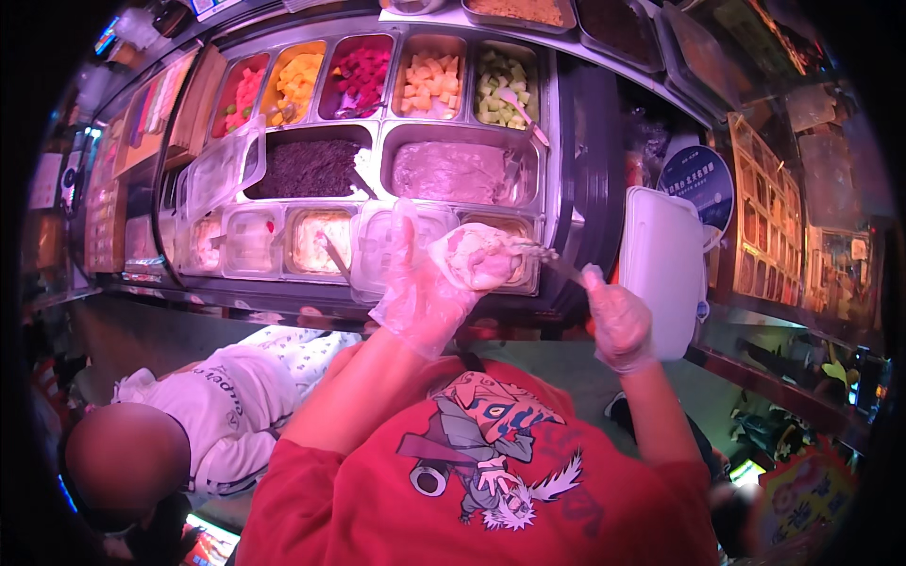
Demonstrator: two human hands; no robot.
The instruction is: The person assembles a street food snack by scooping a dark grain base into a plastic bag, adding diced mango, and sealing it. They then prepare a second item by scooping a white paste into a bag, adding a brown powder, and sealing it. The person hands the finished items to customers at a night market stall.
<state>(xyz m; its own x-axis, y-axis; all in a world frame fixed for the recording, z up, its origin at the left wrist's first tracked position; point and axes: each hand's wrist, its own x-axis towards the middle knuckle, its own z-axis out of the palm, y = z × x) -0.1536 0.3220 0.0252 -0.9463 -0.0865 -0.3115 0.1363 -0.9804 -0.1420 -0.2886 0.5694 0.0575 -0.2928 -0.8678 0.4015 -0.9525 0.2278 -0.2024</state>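
In clear plastic gloves, both my hands are over the front of a counter of metal food pans. My left hand cradles a pale, soft wrapper with pinkish filling on it, thumb raised and the other fingers mostly hidden beneath. My right hand is closed round the handle of a thin metal spreading tool. The tool's far end, coated with lumpy pale food, touches or overlaps the wrapper's right edge. Behind them lie a pan of mauve paste and a pan of dark purple filling.
Diced fruit pans line the back. A clear lid leans at the left, and a front pan of creamy food holds a utensil. A white lidded box stands right of my right hand. Another person is at my left.
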